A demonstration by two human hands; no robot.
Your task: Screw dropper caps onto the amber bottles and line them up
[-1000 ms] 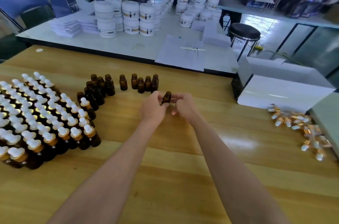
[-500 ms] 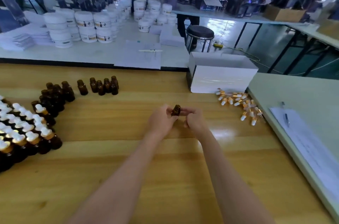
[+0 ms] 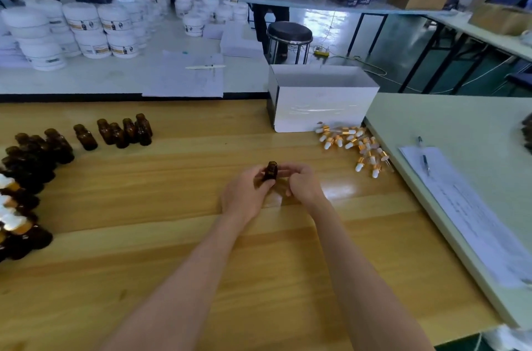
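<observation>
Amber bottle (image 3: 271, 171) stays pinched between both hands, still uncapped.

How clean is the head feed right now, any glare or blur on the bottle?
Head view: the amber bottle reads sharp enough between the left hand and right hand; glare patch on the wooden table beside them; capped bottles at the left edge smeared; wide-angle bending at the borders.
</observation>
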